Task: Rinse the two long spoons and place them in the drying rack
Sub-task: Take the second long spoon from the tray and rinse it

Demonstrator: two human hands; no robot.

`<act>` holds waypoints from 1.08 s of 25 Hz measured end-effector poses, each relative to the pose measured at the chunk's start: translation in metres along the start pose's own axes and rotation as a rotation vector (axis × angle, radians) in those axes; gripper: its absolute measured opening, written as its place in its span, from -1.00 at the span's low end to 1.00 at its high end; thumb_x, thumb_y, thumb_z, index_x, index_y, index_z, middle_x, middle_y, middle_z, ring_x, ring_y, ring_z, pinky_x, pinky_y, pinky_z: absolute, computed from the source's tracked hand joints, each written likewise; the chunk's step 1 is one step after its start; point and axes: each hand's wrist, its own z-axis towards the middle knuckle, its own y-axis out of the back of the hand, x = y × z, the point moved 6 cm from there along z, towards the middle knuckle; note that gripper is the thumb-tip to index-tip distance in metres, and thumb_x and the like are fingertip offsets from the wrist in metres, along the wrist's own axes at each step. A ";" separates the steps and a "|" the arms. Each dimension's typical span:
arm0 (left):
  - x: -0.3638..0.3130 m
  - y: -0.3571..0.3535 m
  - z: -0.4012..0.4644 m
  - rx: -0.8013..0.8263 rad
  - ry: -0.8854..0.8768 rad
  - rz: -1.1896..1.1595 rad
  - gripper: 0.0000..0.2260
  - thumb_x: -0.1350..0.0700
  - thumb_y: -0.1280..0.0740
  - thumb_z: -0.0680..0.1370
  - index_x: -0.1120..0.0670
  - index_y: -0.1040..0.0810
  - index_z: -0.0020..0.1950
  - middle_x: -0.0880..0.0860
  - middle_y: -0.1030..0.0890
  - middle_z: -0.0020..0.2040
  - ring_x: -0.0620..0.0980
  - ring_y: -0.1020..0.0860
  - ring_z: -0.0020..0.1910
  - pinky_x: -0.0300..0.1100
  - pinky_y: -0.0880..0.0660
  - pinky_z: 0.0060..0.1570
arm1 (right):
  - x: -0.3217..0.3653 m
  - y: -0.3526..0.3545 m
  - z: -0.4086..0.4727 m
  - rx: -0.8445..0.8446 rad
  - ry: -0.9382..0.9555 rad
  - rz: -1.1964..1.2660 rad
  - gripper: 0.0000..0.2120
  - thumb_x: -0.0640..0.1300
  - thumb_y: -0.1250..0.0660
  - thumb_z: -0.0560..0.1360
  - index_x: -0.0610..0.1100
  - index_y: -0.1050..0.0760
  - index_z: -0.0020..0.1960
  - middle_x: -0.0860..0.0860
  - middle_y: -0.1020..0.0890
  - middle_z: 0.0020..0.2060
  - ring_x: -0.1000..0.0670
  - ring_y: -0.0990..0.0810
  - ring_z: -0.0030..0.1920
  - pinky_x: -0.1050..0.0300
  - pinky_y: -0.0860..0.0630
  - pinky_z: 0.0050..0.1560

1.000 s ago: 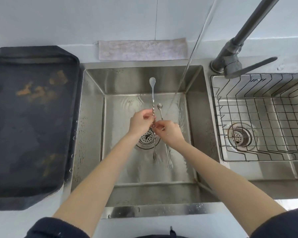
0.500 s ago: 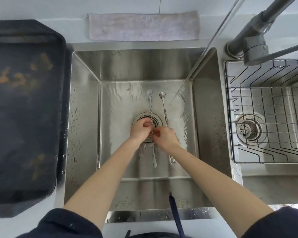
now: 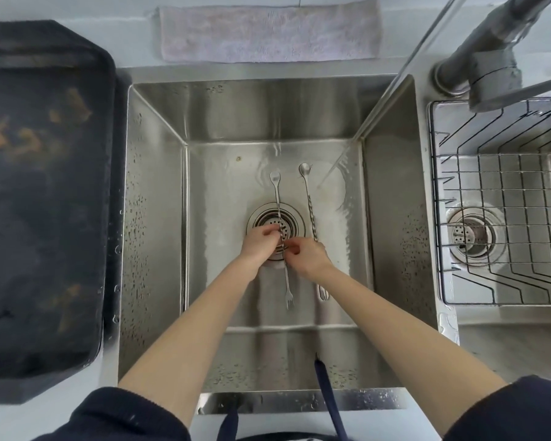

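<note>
Two long twisted-handle steel spoons with fork ends are held low in the left sink basin (image 3: 153,218), over the drain (image 3: 275,222). My left hand (image 3: 258,246) pinches the middle of the left spoon (image 3: 275,192). My right hand (image 3: 309,254) grips the middle of the right spoon (image 3: 307,192), and its fingers also touch the left spoon. Both bowls point away from me. A water stream (image 3: 334,167) lands just right of the right spoon's bowl. The wire drying rack (image 3: 503,198) sits in the right basin.
The grey faucet (image 3: 481,68) stands at the upper right, its lever over the rack. A dark stained tray (image 3: 42,198) lies left of the sink. A pale cloth (image 3: 268,31) lies behind the basin. A dark cord (image 3: 326,389) hangs over the front edge.
Both hands and the spoons have dropped lower into the basin over the drain. The view has tilted further down over the sink. The water keeps running.
</note>
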 end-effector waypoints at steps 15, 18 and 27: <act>-0.009 0.007 -0.015 -0.023 -0.111 0.328 -0.64 0.17 -0.13 0.57 0.10 -0.41 0.36 0.07 -0.43 0.40 0.05 -0.37 0.39 -0.19 -0.28 0.34 | 0.004 0.007 -0.014 0.025 0.026 -0.102 -0.63 -0.21 -0.12 0.53 -0.16 -0.43 0.31 -0.19 -0.52 0.27 -0.19 -0.42 0.32 0.04 -0.37 0.32; -0.012 0.013 -0.020 -0.042 -0.157 0.428 -0.64 0.14 -0.14 0.57 0.10 -0.40 0.37 0.08 -0.44 0.39 0.06 -0.36 0.40 -0.22 -0.26 0.34 | 0.004 0.011 -0.020 0.033 0.037 -0.160 -0.59 -0.19 -0.16 0.50 -0.11 -0.40 0.34 -0.14 -0.51 0.30 -0.16 -0.41 0.34 0.01 -0.36 0.37; -0.029 0.033 -0.051 -0.071 -0.277 0.760 -0.65 0.04 -0.21 0.54 0.10 -0.44 0.31 0.15 -0.52 0.30 0.14 -0.44 0.31 -0.12 -0.37 0.26 | 0.011 0.041 -0.057 0.000 0.094 -0.367 -0.52 -0.19 -0.19 0.49 -0.04 -0.30 0.40 -0.11 -0.45 0.33 -0.11 -0.39 0.35 -0.01 -0.33 0.38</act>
